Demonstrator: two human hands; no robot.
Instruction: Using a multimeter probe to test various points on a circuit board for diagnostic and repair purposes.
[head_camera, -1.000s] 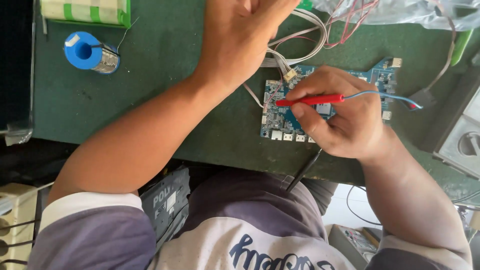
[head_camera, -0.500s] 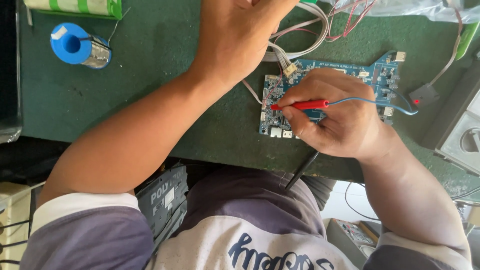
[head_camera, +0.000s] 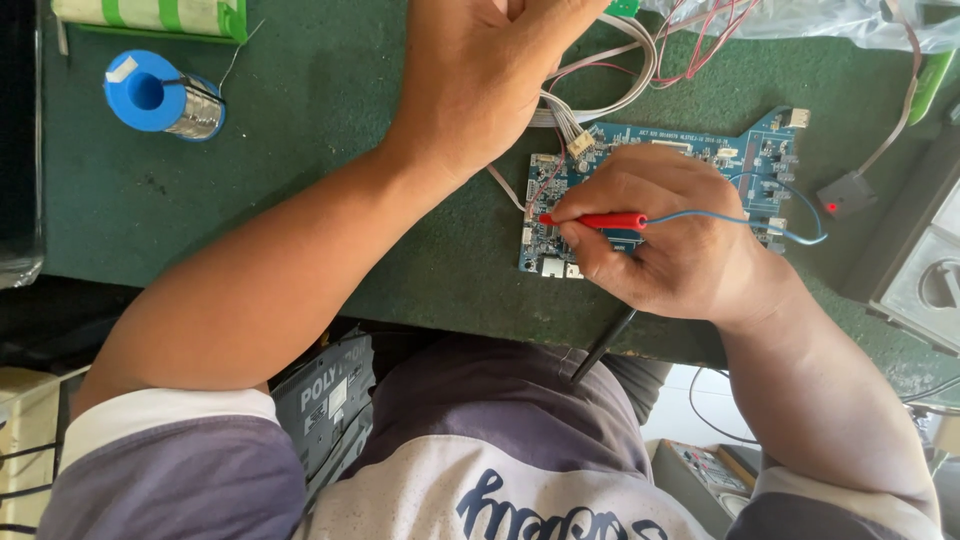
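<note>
The right hand (head_camera: 670, 235) pinches a red probe (head_camera: 595, 220), its long axis running from 3 to 9 o'clock, tip touching the left part of the blue circuit board (head_camera: 745, 150) on the green bench (head_camera: 300, 150). The left hand (head_camera: 480, 80) lies at 11 o'clock of the tip, over the white wire bundle (head_camera: 610, 95) (fingers out of frame, so its grip cannot be told). A blue solder spool (head_camera: 160, 95) sits well apart at 9 o'clock; a thin blue lead (head_camera: 760, 215) trails toward 3.
</note>
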